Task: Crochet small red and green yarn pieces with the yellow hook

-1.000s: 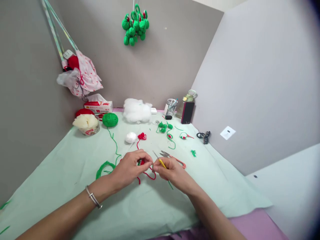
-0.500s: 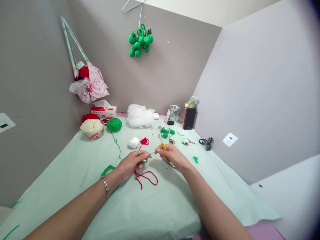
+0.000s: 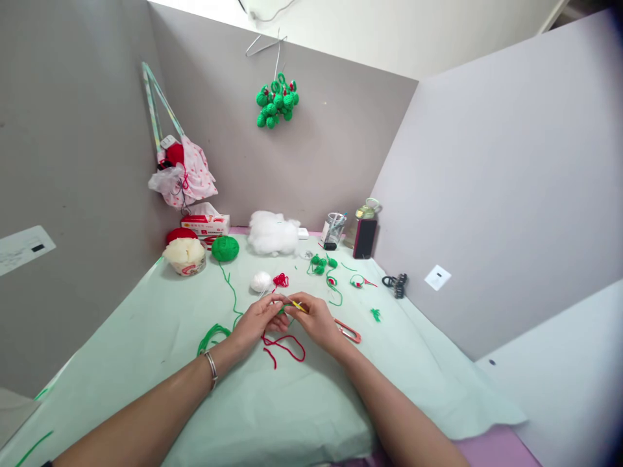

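Between the fingers of my left hand [image 3: 260, 319] is a small green crochet piece [image 3: 283, 310], mostly hidden by the fingers. My right hand [image 3: 314, 318] grips a crochet hook [image 3: 298, 305] by its yellow handle, its tip right at the green piece. Both hands are closed and meet over the table. Just beyond them lie a white yarn ball [image 3: 261, 281] and a small red yarn bundle [image 3: 281, 280]. A loop of red yarn [image 3: 294, 347] lies below my hands. Orange-handled snips [image 3: 348, 331] rest beside my right wrist.
A green yarn ball [image 3: 224, 248], a tub [image 3: 185, 257], white stuffing [image 3: 274, 233], a clear cup [image 3: 333, 229] and a phone [image 3: 365, 239] line the back. Small green knitted pieces [image 3: 318, 264] and a hair clip [image 3: 400, 285] lie right. Green knitted balls [image 3: 277, 100] hang on the wall.
My right hand has moved left to meet my left hand, bringing the hook down to the green piece. The snips now show beside my right wrist. The view has tilted up slightly.
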`<action>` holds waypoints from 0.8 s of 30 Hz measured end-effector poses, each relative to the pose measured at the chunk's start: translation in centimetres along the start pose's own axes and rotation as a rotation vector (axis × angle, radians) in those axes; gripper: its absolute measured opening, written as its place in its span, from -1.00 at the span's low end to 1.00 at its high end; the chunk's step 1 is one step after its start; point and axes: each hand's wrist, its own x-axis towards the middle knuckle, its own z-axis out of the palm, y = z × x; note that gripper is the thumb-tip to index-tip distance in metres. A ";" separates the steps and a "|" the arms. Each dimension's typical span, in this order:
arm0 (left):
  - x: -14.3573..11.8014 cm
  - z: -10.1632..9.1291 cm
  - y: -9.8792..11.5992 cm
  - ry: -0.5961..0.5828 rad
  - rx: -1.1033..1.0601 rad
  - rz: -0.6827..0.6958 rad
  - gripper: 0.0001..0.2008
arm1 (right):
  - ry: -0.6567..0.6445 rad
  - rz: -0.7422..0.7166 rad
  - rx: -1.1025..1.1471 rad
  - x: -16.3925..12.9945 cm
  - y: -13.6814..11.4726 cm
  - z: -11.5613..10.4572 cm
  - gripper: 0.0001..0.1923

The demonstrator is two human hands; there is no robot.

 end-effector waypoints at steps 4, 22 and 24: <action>0.0 0.1 -0.3 0.041 0.043 0.049 -0.53 | 0.010 0.029 0.031 0.4 0.1 -0.3 -0.79; -1.2 0.8 1.2 0.117 0.252 0.169 -0.63 | -0.094 0.130 0.198 0.1 -0.9 -0.9 -0.71; -1.3 0.9 1.3 0.121 0.261 0.181 -0.67 | -0.101 0.133 0.201 0.1 -0.8 -0.8 -0.69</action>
